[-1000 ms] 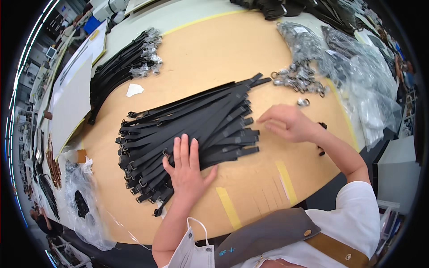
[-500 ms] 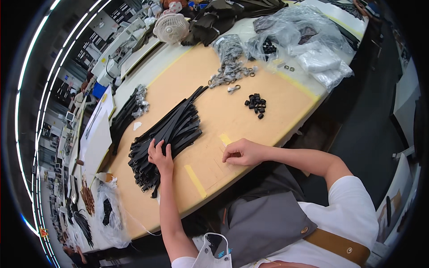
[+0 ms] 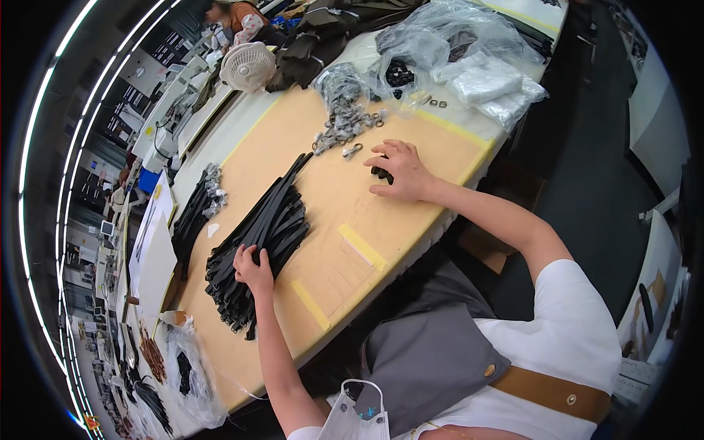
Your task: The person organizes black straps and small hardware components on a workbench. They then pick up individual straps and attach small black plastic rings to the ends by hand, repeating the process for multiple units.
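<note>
A fanned bundle of black straps (image 3: 275,220) lies across the tan board. My left hand (image 3: 254,275) rests at the near side of this bundle, fingers bent and apart, touching the straps. Farther right, my right hand (image 3: 403,174) reaches over a small pile of black loops (image 3: 381,174), its fingers spread and curved around them. Most of that pile is hidden under the hand. Beyond it, a single wrapped ring (image 3: 353,151) lies near a heap of metal rings in clear wrapping (image 3: 341,125).
A second strap bundle (image 3: 192,216) with wrapped ends lies to the left. Clear plastic bags (image 3: 484,77), dark fabric (image 3: 312,44) and a white fan (image 3: 248,67) stand at the back. Yellow tape (image 3: 363,248) marks the tan board (image 3: 345,213). Another person (image 3: 246,22) is beyond the fan.
My right hand has moved away from the table's near edge to the loop pile, its fingers spreading. My left hand stays at the straps, fingers more bent. The view has shifted slightly.
</note>
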Motion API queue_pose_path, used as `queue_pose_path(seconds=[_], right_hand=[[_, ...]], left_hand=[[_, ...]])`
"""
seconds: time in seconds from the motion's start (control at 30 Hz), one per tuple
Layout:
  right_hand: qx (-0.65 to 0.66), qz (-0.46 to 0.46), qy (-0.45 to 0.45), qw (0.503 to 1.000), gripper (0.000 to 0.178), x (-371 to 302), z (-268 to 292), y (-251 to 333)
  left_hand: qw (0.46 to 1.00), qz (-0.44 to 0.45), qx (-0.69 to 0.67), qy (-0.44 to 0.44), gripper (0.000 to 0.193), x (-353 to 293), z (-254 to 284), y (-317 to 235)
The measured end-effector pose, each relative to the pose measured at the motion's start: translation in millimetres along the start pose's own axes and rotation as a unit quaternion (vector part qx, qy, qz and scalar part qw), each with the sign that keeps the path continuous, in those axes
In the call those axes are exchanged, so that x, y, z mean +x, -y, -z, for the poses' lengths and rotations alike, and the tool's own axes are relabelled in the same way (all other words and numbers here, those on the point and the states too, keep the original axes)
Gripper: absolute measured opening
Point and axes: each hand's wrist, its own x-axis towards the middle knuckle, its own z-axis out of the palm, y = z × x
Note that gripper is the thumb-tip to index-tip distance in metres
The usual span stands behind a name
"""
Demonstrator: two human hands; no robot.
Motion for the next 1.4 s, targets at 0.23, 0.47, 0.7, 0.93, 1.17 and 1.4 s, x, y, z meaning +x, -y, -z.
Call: queue_pose_path(seconds=[0.23, 0.47, 0.7, 0.93, 1.17, 1.4], right_hand=[[0.077, -0.05, 0.136, 0.986, 0.039, 18, -26, -10], [0.061, 0.036, 0.046, 0.996, 0.022, 17, -26, -10], [-0.049, -0.008, -0.103, 0.993, 0.022, 62, 72, -35], [-0.133, -0.036, -0.063, 0.988, 0.022, 169, 100, -153], [0.121, -0.16, 0.223, 0.954, 0.032, 206, 156, -135], [-0.057, -0.184, 0.371, 0.908, 0.043, 236, 92, -210]], left_hand=[[1.0, -0.013, -0.007, -0.007, 0.032, -5, 0, 5], [0.999, -0.027, 0.006, -0.033, 0.034, -9, -8, 6], [0.997, -0.041, -0.006, -0.058, 0.04, -66, 29, -37], [0.997, -0.071, 0.003, -0.023, 0.039, -95, 31, -64], [0.998, -0.05, 0.023, -0.018, 0.037, -95, 29, -56], [0.998, -0.062, 0.022, -0.02, 0.037, -92, 27, -60]])
